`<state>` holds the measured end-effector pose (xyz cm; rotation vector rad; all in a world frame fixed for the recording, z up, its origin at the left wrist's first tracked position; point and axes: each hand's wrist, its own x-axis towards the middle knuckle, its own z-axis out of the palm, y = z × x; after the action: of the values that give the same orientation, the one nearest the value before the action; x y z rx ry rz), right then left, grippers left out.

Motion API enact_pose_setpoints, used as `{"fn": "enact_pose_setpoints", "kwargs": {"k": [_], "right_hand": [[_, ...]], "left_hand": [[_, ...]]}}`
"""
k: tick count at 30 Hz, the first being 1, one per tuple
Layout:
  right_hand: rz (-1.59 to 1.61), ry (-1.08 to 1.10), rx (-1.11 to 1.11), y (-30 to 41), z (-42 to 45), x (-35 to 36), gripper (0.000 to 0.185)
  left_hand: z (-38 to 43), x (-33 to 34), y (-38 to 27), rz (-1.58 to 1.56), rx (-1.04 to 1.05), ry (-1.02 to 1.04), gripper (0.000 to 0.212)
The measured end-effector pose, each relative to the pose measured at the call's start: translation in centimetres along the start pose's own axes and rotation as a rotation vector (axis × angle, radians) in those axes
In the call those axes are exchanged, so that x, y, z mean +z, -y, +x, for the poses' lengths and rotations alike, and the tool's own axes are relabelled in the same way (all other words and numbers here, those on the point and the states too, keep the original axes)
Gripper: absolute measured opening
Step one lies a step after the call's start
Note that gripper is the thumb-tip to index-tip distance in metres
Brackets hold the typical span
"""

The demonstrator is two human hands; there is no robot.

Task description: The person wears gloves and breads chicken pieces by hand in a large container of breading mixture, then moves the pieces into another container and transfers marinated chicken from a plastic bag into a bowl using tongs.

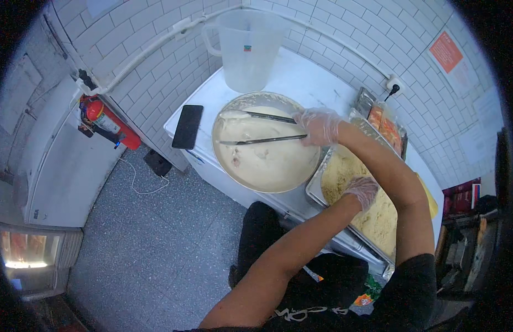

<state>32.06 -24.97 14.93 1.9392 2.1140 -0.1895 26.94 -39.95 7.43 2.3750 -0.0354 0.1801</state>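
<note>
My right hand (321,126), in a clear plastic glove, grips black metal tongs (273,140) over a large round bowl (268,191) of pale, creamy batter (277,164). The tongs' two arms stand apart, and thick batter coats the tip of the far one. A few lumps (235,161) break the batter's surface. My left hand (363,191), also gloved, is down at the crumbs (341,172) in a metal tray (316,189) to the right of the bowl. Its fingertips are hidden, so whether it holds anything does not show.
Behind the bowl stands a big translucent pitcher (252,58). A black phone (188,126) lies at the white worktop's left end. Beyond the tray sits a bag of orange-red food (385,126). A fire extinguisher (113,122) is at the left, near a black box (157,162) on the floor.
</note>
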Motion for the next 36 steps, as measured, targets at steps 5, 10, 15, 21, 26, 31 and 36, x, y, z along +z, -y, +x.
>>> {"fn": "enact_pose_setpoints", "kwargs": {"k": [5,10,15,21,26,31,36], "right_hand": [[-0.057,0.148,0.084,-1.1,-0.4,0.6,0.049],[-0.053,0.204,0.088,-1.4,1.8,0.8,0.062],[-0.124,0.297,0.125,-0.2,5.1,0.1,0.052],[-0.253,0.002,0.024,-2.6,4.2,-2.9,0.039],[-0.426,-0.047,0.052,-0.3,-0.4,-10.6,0.033],[-0.517,0.106,0.169,3.0,-0.7,-11.9,0.034],[-0.531,0.045,0.133,4.9,0.0,-10.2,0.034]], "left_hand": [[0.0,0.5,-0.4,0.05,0.005,0.024,0.023],[1.3,1.9,0.0,0.09,0.024,0.108,0.029],[2.8,3.9,-2.3,0.664,-0.33,-0.06,0.026],[1.4,2.1,0.9,0.219,0.094,0.043,0.02],[0.3,0.8,-0.4,0.037,0.064,0.021,0.023],[0.8,2.0,0.6,0.108,0.087,-0.132,0.016],[1.0,2.1,1.5,-0.073,0.062,-0.065,0.023]]}}
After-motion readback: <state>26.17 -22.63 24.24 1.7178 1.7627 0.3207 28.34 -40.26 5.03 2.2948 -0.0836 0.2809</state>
